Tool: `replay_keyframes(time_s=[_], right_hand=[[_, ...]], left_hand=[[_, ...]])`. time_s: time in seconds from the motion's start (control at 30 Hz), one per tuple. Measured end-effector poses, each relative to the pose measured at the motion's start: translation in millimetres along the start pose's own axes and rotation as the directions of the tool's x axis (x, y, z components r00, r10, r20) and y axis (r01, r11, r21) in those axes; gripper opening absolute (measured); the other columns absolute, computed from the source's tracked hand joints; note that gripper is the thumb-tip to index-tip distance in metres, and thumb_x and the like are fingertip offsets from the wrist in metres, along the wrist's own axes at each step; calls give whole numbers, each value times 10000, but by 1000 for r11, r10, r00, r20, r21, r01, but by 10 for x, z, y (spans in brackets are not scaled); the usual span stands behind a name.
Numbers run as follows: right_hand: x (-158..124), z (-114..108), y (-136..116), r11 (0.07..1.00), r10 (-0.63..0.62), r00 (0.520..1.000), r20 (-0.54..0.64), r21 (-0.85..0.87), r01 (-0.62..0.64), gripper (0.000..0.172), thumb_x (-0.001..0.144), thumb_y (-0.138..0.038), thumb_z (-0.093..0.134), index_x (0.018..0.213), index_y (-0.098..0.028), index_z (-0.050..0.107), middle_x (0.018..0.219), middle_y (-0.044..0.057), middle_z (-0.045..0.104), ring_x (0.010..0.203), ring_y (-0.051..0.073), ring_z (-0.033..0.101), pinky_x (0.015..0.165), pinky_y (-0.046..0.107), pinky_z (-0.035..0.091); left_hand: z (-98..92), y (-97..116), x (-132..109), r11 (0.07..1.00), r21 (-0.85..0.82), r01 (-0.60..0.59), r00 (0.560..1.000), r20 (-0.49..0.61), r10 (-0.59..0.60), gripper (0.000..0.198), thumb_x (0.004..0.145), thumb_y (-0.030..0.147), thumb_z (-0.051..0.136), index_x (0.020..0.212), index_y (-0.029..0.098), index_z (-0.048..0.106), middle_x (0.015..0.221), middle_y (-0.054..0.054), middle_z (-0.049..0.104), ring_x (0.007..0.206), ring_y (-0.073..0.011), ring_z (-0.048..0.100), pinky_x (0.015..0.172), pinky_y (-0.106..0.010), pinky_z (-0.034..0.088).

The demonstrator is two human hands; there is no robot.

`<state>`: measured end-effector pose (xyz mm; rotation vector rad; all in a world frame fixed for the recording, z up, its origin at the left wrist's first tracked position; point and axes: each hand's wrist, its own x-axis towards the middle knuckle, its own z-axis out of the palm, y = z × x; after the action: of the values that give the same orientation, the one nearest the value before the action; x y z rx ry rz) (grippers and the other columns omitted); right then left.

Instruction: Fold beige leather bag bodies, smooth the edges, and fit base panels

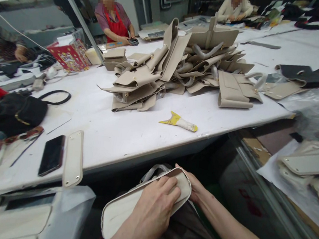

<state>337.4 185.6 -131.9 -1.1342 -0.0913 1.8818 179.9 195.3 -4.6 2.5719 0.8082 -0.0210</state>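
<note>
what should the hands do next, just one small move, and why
I would probably slide the left hand a little along the pale bag piece toward its near end. That hand's curled fingers rest on the piece close to its far end, where the right hand, partly hidden, seems placed to steady it.

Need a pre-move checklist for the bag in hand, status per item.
1. Right hand supports the bag at its far end: ok.
2. Left hand lies on the bag's pale face: ok.
3. Pale face lies flat under the fingers: cannot tell, left hand covers part.
4. Studded cream strip lies beside the phone, not under it: ok.
5. Beige pieces neatly stacked: not ok, loosely heaped.
</note>
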Motion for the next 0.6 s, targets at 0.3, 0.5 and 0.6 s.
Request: replay_keyframes(time_s=[0.3,0.5,0.6], right_hand=[[-339,-29,-90,953,-210,971,-117,-244,177,482,867,-614,582,944,-147,674,877,67,680,780,183,619,677,271,501],[-923,36,-166,484,-539,836,103,-774,408,429,926,-540,529,1166,-200,629,1111,76,620,959,212,590,823,316,477],[-1055,127,-92,322,-599,794,103,-877,356,389,934,-507,525,1158,-206,628,981,57,613,821,190,580,708,297,460]], left_hand=[[0,-5,47,988,134,-76,997,0,76,286,924,185,498,1195,276,505,1136,-59,556,1029,-256,534,867,-411,498],[-52,-19,65,991,93,-95,995,35,92,255,871,119,496,1096,221,558,1124,-80,579,1033,-262,563,866,-393,522],[-129,-52,90,997,57,-61,997,59,58,320,814,75,503,1111,186,542,1091,-85,618,1007,-256,602,823,-366,535]])
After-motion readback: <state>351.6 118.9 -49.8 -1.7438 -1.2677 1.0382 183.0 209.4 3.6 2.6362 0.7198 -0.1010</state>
